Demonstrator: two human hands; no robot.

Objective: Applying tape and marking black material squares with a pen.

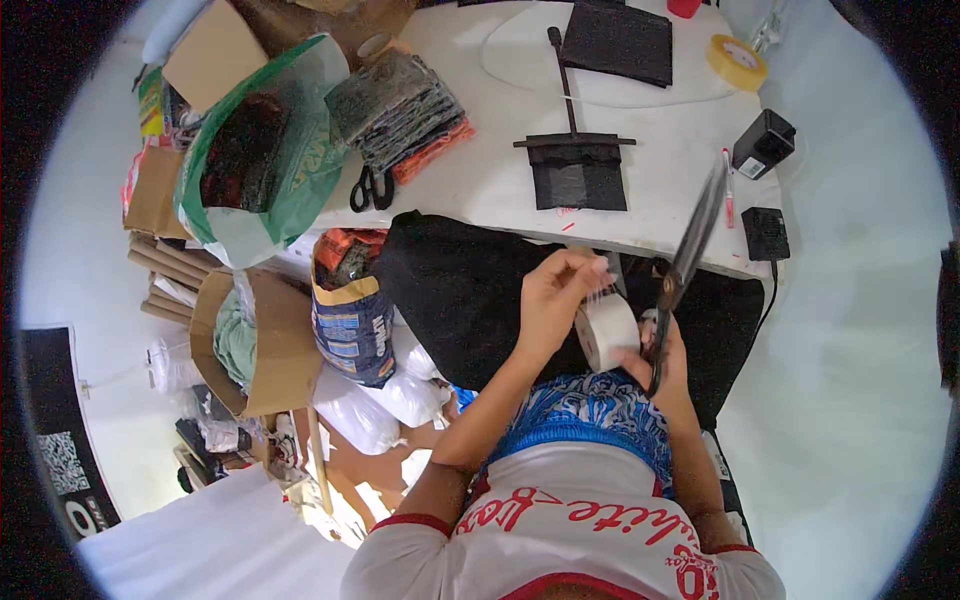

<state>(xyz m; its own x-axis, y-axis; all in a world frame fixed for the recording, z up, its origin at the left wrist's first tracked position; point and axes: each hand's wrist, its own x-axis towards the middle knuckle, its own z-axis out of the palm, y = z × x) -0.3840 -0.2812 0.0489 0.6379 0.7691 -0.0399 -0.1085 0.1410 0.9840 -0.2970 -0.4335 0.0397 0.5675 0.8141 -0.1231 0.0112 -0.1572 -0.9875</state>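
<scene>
- The left hand [548, 305] has thumb and fingertips pinched together at the top of the roll of tape [614, 332], apparently on its loose end; blur hides the exact contact.
- The right hand [674, 362] is curled round the handles of the scissors [694, 240], its thumb reaching left to the roll's lower edge. Holding both this way probably steadies the roll without putting the scissors down.
- The roll lies between the two hands, below the left fingertips and just left of the right hand, tilted with a flat side partly showing; a short strip seems to rise from it towards the pinch.
- The scissors' blades point up and away from the right hand, towards the table, which likely keeps them clear of the left fingers. How far they part is hard to tell.
- Beneath both hands, black cloth [460, 300] spreads between table edge and lap, perhaps as a cover for the legs.
- Beyond the hands, on the white table [670, 160], a black mesh pouch [578, 185] lies near its front edge, within easy reach of the left hand.
- Further right of it, past the blades, lies a red-and-white pen [729, 190].
</scene>
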